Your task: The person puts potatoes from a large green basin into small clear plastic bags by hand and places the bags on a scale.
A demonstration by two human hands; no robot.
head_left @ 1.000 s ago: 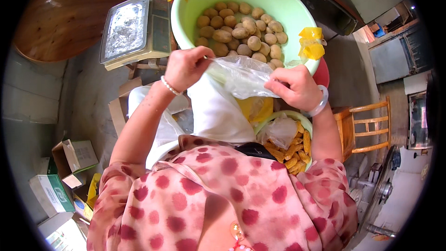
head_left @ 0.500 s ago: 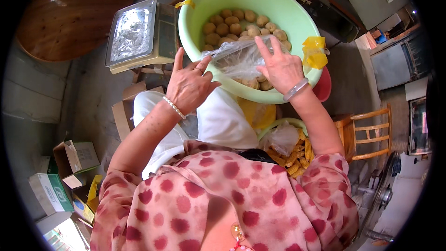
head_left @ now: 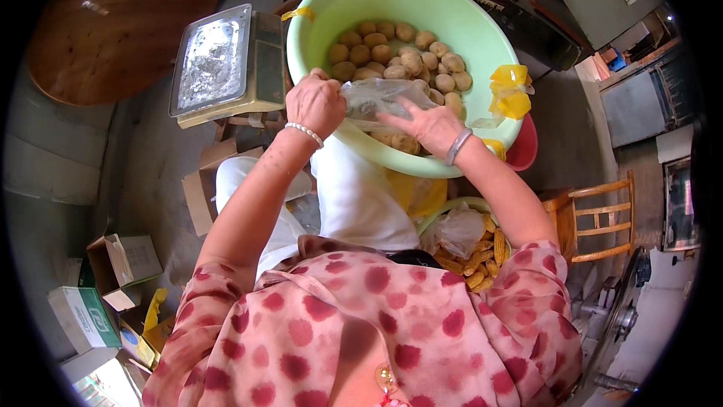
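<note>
A large pale green tub [head_left: 452,0] holds several brown potatoes [head_left: 381,54]. Over its near side stretches a clear plastic bag [head_left: 369,98]. My left hand [head_left: 316,103], at the tub's left rim, is closed on the bag's edge. Against the bag's right part, my right hand [head_left: 431,130] has its thumb and forefinger apart and stretched toward the left. Its other fingers are partly hidden, and I cannot tell whether its fingertips are inside the bag or only touching it. Potatoes show below the bag, near the tub's front rim.
A scale [head_left: 267,68] with a metal tray stands left of the tub, beside a round wooden tabletop [head_left: 120,23]. Dried corn cobs [head_left: 482,264] fill a basin under my right arm. A wooden chair [head_left: 599,215] stands at right, and cardboard boxes [head_left: 124,264] lie at left.
My left hand has closed on the bag and moved slightly right. My right hand has come lower and left along the bag. The bag has shifted left, uncovering more potatoes.
</note>
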